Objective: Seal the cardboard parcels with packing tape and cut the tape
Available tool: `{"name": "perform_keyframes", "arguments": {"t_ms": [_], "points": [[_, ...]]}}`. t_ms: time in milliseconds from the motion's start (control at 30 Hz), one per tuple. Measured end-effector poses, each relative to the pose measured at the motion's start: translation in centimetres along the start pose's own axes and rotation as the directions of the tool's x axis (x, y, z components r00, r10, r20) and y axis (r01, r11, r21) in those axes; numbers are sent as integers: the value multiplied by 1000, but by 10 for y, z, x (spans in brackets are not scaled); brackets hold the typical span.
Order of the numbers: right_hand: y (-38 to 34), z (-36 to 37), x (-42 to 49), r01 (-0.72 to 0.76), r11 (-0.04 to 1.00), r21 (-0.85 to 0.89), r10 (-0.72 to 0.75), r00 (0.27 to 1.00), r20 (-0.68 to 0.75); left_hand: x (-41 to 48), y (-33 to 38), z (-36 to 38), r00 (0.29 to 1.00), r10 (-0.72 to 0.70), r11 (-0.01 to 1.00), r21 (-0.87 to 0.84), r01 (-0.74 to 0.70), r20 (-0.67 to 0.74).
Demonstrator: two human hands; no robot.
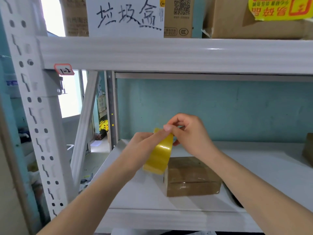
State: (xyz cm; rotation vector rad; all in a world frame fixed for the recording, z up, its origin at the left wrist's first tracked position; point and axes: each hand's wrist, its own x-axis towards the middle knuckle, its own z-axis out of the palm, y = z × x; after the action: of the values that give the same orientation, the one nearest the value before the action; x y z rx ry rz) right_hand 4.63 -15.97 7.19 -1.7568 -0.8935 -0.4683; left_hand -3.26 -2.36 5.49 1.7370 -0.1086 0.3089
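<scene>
My left hand (145,144) grips the tape roll (160,156) from the left side and holds it on its edge in the air above the shelf. My right hand (190,133) is at the top of the roll, with its fingertips curled and pinching the rim there. I judge that I am searching for the free end of the tape. I cannot tell if the end is already lifted, because the fingers hide this place.

The parcel (192,177) lies on the white shelf (135,192), just below and to the right of the roll. Its top looks glossy, so some tape seems to be on it already.

To do this step well, I should hold the roll firm with the left hand and scrape with a right nail across the rim until the edge rises. Then I should peel the whole width together and not only one corner, otherwise the tape may split into a narrow strip.

At the right edge another brown box (307,150) stands on the same shelf. Higher up, a white sign (125,16) with handwritten characters stands in front of cartons.
</scene>
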Motion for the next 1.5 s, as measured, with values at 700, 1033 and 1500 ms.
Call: {"name": "perform_keyframes", "arguments": {"t_ms": [700, 1033, 1500], "points": [[-8, -17, -4, -31, 967, 254, 11, 997, 79, 6, 10, 7, 940, -132, 871, -417, 261, 314], [-6, -10, -10, 129, 955, 268, -146, 988, 46, 26, 11, 15, 996, -27, 840, -542, -25, -87], [9, -16, -20, -389, 695, 605, 187, 910, 371, 26, -3, 4, 847, 437, 896, 66, -439, -301]]}}
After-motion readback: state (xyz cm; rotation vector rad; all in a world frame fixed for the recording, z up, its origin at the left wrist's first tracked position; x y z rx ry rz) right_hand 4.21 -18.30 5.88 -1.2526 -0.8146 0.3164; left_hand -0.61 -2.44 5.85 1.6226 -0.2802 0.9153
